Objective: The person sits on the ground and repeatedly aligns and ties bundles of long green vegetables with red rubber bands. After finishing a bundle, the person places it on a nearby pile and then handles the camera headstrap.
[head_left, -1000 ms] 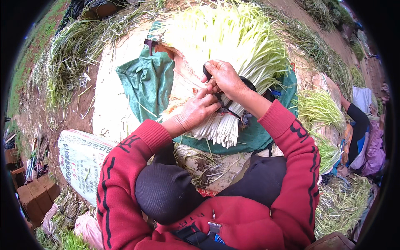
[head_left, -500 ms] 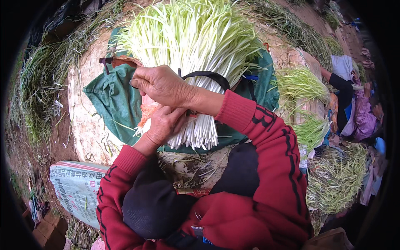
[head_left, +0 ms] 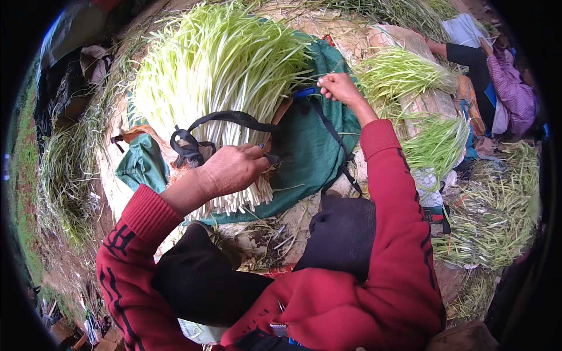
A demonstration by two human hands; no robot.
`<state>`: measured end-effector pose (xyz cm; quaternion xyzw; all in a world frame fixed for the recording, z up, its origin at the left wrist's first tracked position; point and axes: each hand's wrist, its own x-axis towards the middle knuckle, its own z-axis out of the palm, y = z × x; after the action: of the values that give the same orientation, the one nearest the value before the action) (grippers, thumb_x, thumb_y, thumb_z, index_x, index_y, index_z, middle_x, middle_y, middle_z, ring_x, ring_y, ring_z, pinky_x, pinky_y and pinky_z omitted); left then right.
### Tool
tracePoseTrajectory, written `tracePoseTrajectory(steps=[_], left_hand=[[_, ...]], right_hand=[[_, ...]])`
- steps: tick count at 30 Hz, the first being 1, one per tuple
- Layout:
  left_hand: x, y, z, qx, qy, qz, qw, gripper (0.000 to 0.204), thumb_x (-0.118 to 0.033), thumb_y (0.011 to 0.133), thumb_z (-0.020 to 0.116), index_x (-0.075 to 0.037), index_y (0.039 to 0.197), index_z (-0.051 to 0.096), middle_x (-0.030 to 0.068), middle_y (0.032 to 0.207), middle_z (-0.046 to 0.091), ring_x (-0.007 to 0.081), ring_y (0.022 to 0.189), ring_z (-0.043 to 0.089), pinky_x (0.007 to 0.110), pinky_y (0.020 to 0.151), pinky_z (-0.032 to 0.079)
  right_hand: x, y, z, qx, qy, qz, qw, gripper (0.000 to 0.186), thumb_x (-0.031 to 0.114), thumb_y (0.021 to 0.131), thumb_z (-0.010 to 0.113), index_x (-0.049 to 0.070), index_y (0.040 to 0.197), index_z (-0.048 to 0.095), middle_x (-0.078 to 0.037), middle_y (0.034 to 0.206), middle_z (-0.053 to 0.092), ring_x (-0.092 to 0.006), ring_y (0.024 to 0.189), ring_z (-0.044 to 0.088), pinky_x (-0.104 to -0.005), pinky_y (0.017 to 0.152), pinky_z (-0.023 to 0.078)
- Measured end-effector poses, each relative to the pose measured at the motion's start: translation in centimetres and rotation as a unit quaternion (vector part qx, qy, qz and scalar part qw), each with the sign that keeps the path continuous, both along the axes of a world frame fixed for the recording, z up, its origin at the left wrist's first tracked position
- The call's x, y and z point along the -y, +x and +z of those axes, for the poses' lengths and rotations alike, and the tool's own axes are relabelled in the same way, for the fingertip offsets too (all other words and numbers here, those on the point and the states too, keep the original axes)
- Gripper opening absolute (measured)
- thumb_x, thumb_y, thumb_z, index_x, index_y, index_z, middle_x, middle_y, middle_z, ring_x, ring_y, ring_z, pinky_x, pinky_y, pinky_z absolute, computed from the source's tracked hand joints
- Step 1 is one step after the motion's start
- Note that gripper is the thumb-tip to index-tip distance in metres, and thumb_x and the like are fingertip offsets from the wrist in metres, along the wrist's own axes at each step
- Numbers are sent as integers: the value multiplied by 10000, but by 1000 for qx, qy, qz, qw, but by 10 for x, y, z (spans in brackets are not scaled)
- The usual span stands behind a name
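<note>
A large bundle of garlic chives (head_left: 211, 76), pale green at the leaves and white at the stems, lies on a green woven sheet (head_left: 304, 169). Across its white stems runs a black strap (head_left: 234, 119), bunched into loops at the left. My left hand (head_left: 233, 169) is closed over the stems below the strap; what its fingers hold is hidden. To the right, clear of the bundle, my right hand (head_left: 342, 89) is pinched, and I cannot make out anything between its fingertips. A blue object (head_left: 304, 92) lies beside the bundle, close to that hand.
Smaller chive bunches (head_left: 404, 73) lie to the right on a pale sack. Beyond sits another person in a purple checked sleeve (head_left: 510, 96). Loose leaf trimmings (head_left: 492, 205) are heaped at right, and more greens (head_left: 64, 175) at left. A black strap (head_left: 331, 131) trails over the sheet.
My right hand has left the strap area at the left and swung far to the right. My left hand stays at the stems, now higher. The bundle sits further left in view.
</note>
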<state>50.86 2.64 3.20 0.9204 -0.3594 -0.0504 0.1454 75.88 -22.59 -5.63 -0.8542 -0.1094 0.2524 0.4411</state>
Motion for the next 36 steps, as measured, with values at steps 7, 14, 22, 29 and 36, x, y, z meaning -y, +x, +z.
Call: tracePoseTrajectory(steps=[7,14,22,29,36], left_hand=[[40,79,-106,-130,254,-94,954,204,-197,794,584,-86,930,689,96,928,647,286,940,620,410,778,515],[17,178,-105,14,264,77,961,232,-151,817,566,-93,999,697,63,1223,599,279,1229,480,381,906,470],[10,199,-113,15,252,192,948,472,-250,779,655,-121,1227,583,43,1338,519,282,1322,402,387,964,458],[16,198,-91,-66,252,199,945,558,-361,829,673,-158,1329,532,40,1436,460,277,1334,395,402,1020,427],[24,162,-56,55,-42,119,990,452,-230,844,631,-127,1277,552,117,1327,533,323,1269,465,433,1037,418]], right_hand=[[11,-75,-140,-314,-13,54,948,526,517,940,546,14,1070,628,-57,803,667,-134,622,627,-268,534,497],[-12,-52,-180,-350,240,-219,878,830,474,915,609,229,1533,111,-173,1263,544,-240,833,649,-340,645,527],[44,33,-82,-124,611,-417,662,693,527,808,705,179,1334,419,-16,1283,496,-228,1245,446,-528,999,289],[76,-63,138,159,664,-192,705,308,239,1022,472,108,1299,500,24,730,433,-65,569,384,-260,575,392],[-67,-121,252,161,542,127,815,430,241,1024,468,3,1381,440,3,698,471,-16,508,289,-177,450,246]])
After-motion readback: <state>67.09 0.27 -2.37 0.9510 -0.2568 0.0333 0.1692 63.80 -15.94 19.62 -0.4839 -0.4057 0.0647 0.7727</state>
